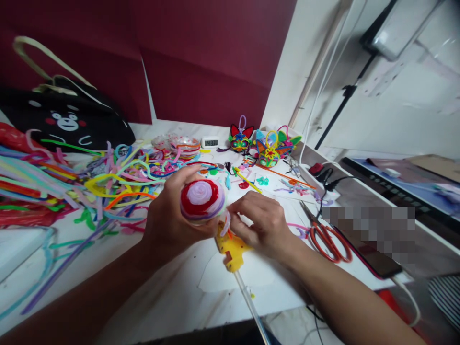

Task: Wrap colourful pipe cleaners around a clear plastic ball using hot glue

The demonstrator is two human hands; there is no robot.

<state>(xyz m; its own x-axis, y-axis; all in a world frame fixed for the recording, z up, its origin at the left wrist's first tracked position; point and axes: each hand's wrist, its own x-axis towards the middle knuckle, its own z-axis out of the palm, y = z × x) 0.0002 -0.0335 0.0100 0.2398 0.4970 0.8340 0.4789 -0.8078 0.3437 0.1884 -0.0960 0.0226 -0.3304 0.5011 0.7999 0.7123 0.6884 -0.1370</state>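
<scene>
My left hand (167, 213) is wrapped round a ball (201, 199) coiled in lilac, red and purple pipe cleaner, held over the middle of the table. Close against the ball's right side, my right hand (260, 218) has its fingers pinched together on the short loose end of a lilac pipe cleaner (226, 223). Just below both hands lies a yellow hot glue gun (230, 249), with a clear glue stick (249, 299) running out of its back toward the table's front edge. Part of the glue gun is hidden by my hands.
Loose pipe cleaners (118, 187) are heaped on the left, before a black bag (72, 120). Finished cat-head ornaments (240, 138) and a small digital clock (210, 142) stand at the back. Orange-handled scissors (328, 239) and a phone (370, 249) lie to the right.
</scene>
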